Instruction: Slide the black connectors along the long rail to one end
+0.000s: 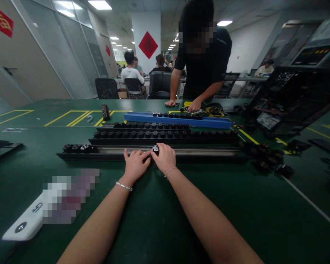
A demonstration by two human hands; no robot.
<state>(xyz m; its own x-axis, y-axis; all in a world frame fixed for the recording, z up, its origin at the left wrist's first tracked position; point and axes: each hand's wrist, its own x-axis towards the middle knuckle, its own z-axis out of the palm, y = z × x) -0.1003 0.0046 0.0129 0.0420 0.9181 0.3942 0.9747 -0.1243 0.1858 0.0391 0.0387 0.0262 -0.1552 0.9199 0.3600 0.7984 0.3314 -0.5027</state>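
A long black rail [209, 151] with a metal strip along its channel lies across the green table in front of me. Near its middle, my right hand [165, 158] is closed around a small black module [155, 148] with white marks on top. My left hand [135, 165] rests on the rail just to the left, fingers spread, its index fingertip reaching to the module's side. Several similar black modules [79, 147] sit in the rail's left end. The module's underside is hidden by my right fingers.
Behind lie a black rail filled with modules [165, 135] and a blue rail [137, 117]. Loose modules [269, 157] cluster at the right, near an open black machine frame [288, 99]. A white device [30, 216] lies left. Across the table, a person [203, 66] handles cables.
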